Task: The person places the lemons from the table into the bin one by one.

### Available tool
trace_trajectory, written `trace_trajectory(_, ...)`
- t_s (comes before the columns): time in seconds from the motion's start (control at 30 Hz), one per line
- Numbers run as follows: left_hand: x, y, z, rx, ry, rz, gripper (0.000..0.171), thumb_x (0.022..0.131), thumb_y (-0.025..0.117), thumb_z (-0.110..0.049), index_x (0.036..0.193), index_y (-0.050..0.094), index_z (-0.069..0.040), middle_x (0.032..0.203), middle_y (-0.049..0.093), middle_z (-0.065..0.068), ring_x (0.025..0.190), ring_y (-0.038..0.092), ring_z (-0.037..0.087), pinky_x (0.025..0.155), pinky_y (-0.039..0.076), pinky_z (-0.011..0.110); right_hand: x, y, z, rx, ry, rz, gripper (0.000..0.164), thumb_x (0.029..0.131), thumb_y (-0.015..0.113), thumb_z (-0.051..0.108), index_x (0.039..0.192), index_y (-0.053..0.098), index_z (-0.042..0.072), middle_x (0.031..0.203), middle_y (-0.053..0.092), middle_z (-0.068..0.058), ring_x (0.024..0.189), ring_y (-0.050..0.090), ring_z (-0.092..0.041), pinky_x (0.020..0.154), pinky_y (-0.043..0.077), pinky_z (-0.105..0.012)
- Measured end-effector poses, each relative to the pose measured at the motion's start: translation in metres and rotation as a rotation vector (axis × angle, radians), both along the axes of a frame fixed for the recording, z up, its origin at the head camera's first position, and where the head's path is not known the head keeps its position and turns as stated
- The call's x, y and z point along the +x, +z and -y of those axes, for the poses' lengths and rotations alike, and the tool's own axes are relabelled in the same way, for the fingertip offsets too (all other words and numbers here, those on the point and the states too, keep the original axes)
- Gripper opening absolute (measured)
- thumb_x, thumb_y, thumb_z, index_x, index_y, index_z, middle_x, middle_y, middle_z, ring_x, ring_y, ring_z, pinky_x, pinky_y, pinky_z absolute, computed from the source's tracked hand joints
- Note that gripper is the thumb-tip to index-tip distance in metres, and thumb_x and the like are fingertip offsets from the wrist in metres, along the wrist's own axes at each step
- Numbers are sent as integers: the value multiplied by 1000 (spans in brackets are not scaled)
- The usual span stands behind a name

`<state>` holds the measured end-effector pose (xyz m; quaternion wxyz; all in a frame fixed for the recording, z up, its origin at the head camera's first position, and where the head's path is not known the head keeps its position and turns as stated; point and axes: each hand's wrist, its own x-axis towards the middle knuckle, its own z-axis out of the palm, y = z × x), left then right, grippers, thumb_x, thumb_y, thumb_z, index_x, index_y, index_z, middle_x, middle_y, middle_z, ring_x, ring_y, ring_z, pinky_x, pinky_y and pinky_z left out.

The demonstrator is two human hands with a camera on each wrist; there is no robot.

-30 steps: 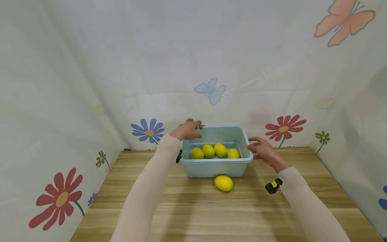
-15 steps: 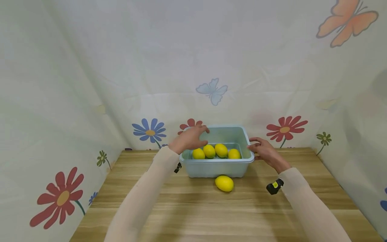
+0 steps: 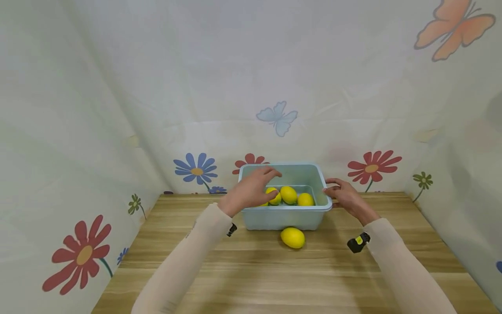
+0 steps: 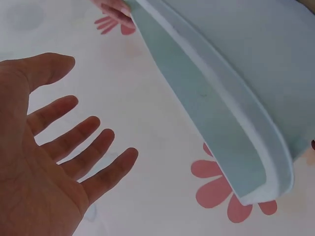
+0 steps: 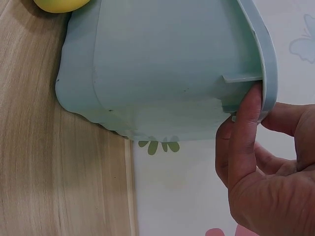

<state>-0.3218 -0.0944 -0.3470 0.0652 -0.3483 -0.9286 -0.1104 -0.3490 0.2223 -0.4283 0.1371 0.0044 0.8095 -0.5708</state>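
A light blue plastic tub [image 3: 279, 219] stands upright on the wooden table, with several yellow lemons [image 3: 288, 195] on its floor. My left hand [image 3: 251, 189] is held over the tub's left part, covering some of the lemons in the head view. Its fingers are spread and empty in the left wrist view. At the tub's right end, my right hand [image 3: 347, 196] grips the rim [image 5: 268, 64], with fingers [image 5: 244, 132] tucked under the lip and the thumb on the inner side. One more lemon [image 3: 293, 238] lies on the table just in front of the tub.
Behind the tub hangs a pale cloth [image 3: 196, 87] printed with flowers and butterflies, and similar cloth encloses both sides. The wooden tabletop [image 3: 266, 279] extends toward me from the tub. A small black device [image 3: 358, 242] is strapped at my right wrist.
My left hand has moved from the tub's left rim rightward and nearer to me, over the lemons. The right hand keeps its grip on the rim; the tub and front lemon stay put.
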Motion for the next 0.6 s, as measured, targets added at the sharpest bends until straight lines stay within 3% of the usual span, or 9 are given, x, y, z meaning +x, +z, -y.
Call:
trace_trajectory(0.17, 19, -6, -3, 16, -57, -90, 48, 93, 66, -32, 137, 53, -17, 139, 53, 2, 126, 52, 21, 107, 47, 36, 1, 2, 1, 13, -7, -10, 58, 101, 53, 22, 152, 28, 9, 142, 45, -27, 123, 51, -44, 91, 57, -42)
trace_trajectory(0.43, 43, -22, -9, -6, -99, -82, 47, 95, 62, -36, 139, 51, -21, 139, 51, 3, 122, 54, 20, 93, 55, 32, 1, 1, 4, 58, -7, -35, 56, 101, 53, 21, 150, 30, 7, 137, 48, -27, 117, 54, -42, 84, 60, -38)
trace_trajectory(0.6, 51, -35, -13, -19, -157, -106, 48, 95, 62, -36, 138, 52, -18, 136, 54, 3, 119, 55, 18, 96, 54, 29, 0, 1, 3, 54, -3, -21, 57, 101, 52, 21, 151, 28, 7, 143, 45, -28, 123, 51, -45, 85, 59, -38)
